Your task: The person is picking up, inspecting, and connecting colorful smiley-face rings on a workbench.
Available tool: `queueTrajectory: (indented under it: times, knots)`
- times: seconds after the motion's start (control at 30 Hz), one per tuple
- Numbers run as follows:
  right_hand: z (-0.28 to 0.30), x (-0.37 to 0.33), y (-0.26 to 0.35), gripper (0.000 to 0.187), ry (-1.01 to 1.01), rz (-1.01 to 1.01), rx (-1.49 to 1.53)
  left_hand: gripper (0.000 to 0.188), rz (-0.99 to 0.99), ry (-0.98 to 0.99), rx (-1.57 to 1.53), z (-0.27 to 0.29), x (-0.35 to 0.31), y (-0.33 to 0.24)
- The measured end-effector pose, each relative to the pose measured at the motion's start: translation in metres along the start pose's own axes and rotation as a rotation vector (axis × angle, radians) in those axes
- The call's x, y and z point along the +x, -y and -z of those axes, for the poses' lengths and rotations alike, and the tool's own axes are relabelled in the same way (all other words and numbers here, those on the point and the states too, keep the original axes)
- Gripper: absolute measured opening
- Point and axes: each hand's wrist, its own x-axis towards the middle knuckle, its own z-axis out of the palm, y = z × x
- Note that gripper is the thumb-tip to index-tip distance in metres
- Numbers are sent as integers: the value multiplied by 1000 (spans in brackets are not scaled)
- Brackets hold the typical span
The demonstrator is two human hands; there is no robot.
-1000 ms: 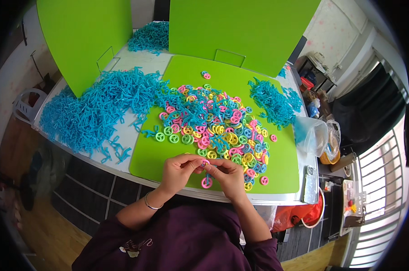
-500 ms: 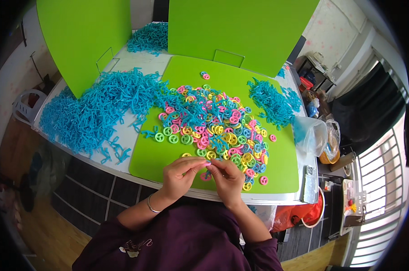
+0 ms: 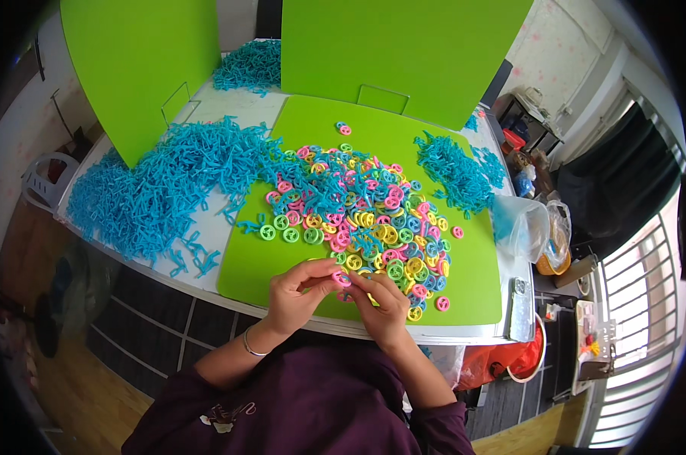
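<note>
My left hand (image 3: pixel 297 294) pinches a small pink plastic wheel (image 3: pixel 342 279) with a spoked middle between thumb and fingertips. The thumb and forefinger of my right hand (image 3: pixel 379 305) close on the same wheel's right edge; any small piece under those fingertips is hidden. Both hands are just above the front part of a green mat (image 3: pixel 259 273). Right beyond them spreads a heap of pink, yellow, green and blue wheels (image 3: pixel 392 231), with blue plastic clips (image 3: pixel 316 189) strewn over its far left part.
A large pile of blue clips (image 3: pixel 153 189) covers the table's left side; a smaller blue pile (image 3: pixel 456 174) lies right. Green upright boards (image 3: pixel 403 53) stand behind. A phone-like slab (image 3: pixel 521 307) lies at the right edge, near a clear plastic bag (image 3: pixel 521 227).
The pink wheel has turned to show its spoked face and shifted slightly left. My left hand has moved a little left, and my right fingers have shifted down and to the left.
</note>
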Motion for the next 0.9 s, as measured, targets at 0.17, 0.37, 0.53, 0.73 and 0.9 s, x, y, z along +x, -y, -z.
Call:
queueTrajectory:
  times: [0.17, 0.37, 0.53, 0.73, 0.9]
  knots:
    - [1, -2, -6, 27, 203, -511, 430, 22, 161, 35, 24, -1, 7, -3]
    - [1, -4, -8, 25, 203, -627, 542, 23, 198, 69, -27, 2, 7, -5]
    - [26, -4, 2, 21, 236, -606, 637, 23, 178, -31, 88, 3, 9, -3]
    - [157, -24, 12, 34, 631, -318, 194, 30, -100, 11, 659, 8, 13, -3]
    - [207, -38, 40, 41, 817, -492, -111, 37, -144, 121, 1046, -2, 9, -4]
